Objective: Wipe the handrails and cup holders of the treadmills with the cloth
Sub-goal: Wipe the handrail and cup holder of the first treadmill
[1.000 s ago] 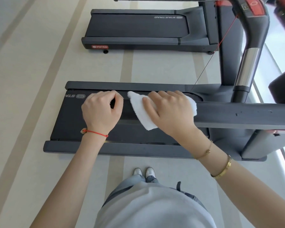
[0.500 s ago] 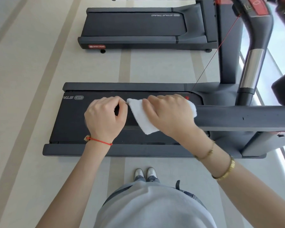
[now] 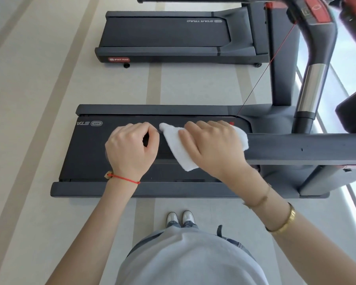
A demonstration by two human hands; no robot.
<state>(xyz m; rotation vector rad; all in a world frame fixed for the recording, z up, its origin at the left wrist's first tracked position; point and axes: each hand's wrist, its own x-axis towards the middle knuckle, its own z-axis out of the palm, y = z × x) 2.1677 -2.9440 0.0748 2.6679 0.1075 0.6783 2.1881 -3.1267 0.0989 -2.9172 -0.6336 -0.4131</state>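
Note:
A dark grey handrail [image 3: 296, 148] of the near treadmill runs in from the right at waist height. A white cloth [image 3: 179, 151] is draped over its left part. My right hand [image 3: 212, 147] lies on top of the cloth, with its fingers curled over the cloth and the rail. Just left of the cloth, my left hand [image 3: 130, 149] grips the rail's end, fingers curled round it. The rail under both hands is hidden. No cup holder is visible.
Below the hands lies the near treadmill's black belt [image 3: 86, 153]. A second treadmill [image 3: 162, 33] stands farther away. At the right rises the far handrail with a chrome section [image 3: 310, 89], and a thin red safety cord [image 3: 265, 66] hangs from the console. My shoes [image 3: 180, 219] stand beside the deck.
Both hands stay on the rail. The gap between my left hand and the cloth has narrowed slightly. The view has shifted a little.

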